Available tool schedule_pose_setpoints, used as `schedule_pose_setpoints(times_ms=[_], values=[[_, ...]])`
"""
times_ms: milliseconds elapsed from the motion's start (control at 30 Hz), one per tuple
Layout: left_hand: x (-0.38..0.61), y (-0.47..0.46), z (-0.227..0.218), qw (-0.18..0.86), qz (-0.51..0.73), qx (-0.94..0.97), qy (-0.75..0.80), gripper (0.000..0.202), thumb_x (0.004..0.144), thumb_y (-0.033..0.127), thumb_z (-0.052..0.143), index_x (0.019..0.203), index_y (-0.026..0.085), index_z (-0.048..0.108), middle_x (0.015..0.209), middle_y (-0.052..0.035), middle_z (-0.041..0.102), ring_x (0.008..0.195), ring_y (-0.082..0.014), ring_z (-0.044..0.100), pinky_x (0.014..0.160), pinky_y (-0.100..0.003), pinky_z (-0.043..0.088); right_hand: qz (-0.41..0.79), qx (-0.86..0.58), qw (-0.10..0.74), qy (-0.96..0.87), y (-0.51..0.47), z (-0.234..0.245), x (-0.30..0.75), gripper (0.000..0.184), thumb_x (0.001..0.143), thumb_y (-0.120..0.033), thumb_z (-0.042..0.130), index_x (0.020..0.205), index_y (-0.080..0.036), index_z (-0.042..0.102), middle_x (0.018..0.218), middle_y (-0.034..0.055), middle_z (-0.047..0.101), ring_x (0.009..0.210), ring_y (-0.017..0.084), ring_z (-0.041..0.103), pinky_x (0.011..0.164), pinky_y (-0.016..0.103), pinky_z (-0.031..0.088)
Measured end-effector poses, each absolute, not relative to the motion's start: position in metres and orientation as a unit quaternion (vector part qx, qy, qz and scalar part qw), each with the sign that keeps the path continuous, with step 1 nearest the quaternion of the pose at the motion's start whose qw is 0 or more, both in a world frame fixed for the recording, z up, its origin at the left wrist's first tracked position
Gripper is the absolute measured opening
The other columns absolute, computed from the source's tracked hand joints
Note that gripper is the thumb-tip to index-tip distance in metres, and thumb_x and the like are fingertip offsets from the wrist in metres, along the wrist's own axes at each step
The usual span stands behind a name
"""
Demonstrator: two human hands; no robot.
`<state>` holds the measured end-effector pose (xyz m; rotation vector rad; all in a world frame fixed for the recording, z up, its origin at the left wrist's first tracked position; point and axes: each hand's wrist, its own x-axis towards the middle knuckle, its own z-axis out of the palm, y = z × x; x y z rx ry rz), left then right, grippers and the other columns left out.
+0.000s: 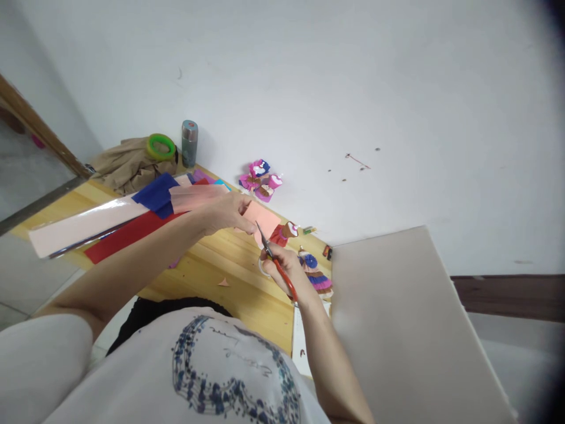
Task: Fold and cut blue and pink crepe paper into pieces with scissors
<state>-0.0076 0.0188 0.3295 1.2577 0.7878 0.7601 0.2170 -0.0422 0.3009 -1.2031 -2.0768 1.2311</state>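
Observation:
My left hand pinches the edge of a peach-coloured piece of paper, held up above the wooden table. In my right hand is a pair of scissors with orange-red handles. The scissors' blades point up and to the left, against the lower edge of the paper. Just beyond my right hand sits a red ruffled paper figure. A small peach paper scrap lies on the table nearer to me.
Blue crepe paper and red crepe paper are piled at the left. A steel thermos and a green tape roll stand at the back. Pink paper figures lean by the wall; a striped figure lies right.

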Motion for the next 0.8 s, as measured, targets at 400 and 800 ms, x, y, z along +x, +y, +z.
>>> schedule_pose_setpoints(times_ms=[400,800], values=[[-0.007,0.015,0.329,0.663,0.329,0.552,0.385,0.015,0.058,0.016,0.072,0.072,0.012,0.066,0.062,0.0001,0.067,0.056,-0.0126,0.060,0.055,-0.024,0.042,0.482,-0.431,0.209,-0.733,-0.045,0.299,0.221,0.028,0.089,-0.048,0.059,0.087,-0.019,0.059,0.068,-0.0018,0.047,0.058,0.012,0.041,0.053,0.025,0.034],[-0.011,0.018,0.314,0.686,0.351,0.516,0.374,0.023,0.059,0.019,0.076,0.079,0.011,0.071,0.073,-0.0036,0.073,0.067,-0.0155,0.066,0.064,-0.024,0.048,0.495,-0.434,0.205,-0.724,-0.051,0.301,0.228,0.024,0.090,-0.044,0.058,0.088,-0.020,0.060,0.066,-0.0025,0.045,0.054,0.012,0.041,0.051,0.025,0.035]])
